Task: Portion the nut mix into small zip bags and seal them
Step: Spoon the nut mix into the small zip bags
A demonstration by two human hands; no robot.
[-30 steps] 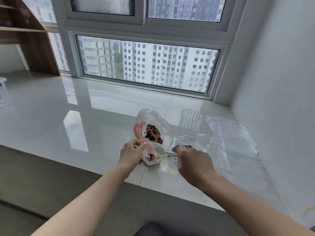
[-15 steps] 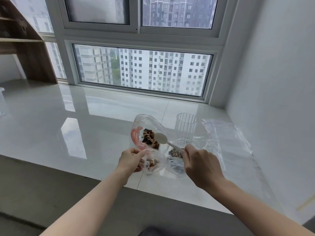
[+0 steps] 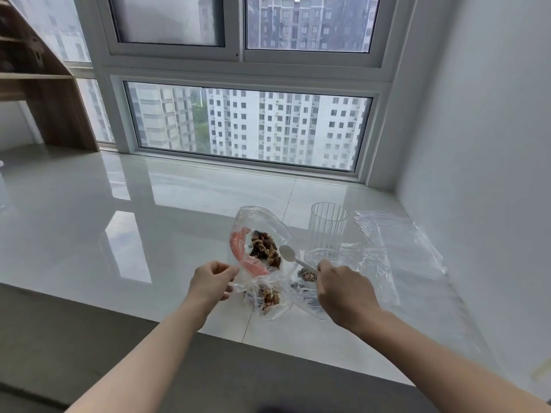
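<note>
A large clear bag with a red strip (image 3: 256,234) stands open on the white sill and holds the nut mix (image 3: 265,248). In front of it, my left hand (image 3: 210,283) pinches the rim of a small zip bag (image 3: 268,299) with some nuts inside. My right hand (image 3: 343,290) grips a white plastic spoon (image 3: 293,257); its empty bowl hangs beside the nut mix at the large bag's mouth. Another small bag with nuts (image 3: 307,277) lies by my right hand, partly hidden by it.
A ribbed clear cup (image 3: 327,226) stands behind my right hand. Loose clear bags (image 3: 396,251) lie spread to the right, near the white wall (image 3: 477,174). The glossy sill (image 3: 119,222) stretches left; its front edge (image 3: 179,323) runs below my forearms. A wooden shelf (image 3: 44,93) stands far left.
My right hand lifted the spoon out of the small zip bag and swung it back up to the large bag's mouth. My left hand kept its hold on the small bag.
</note>
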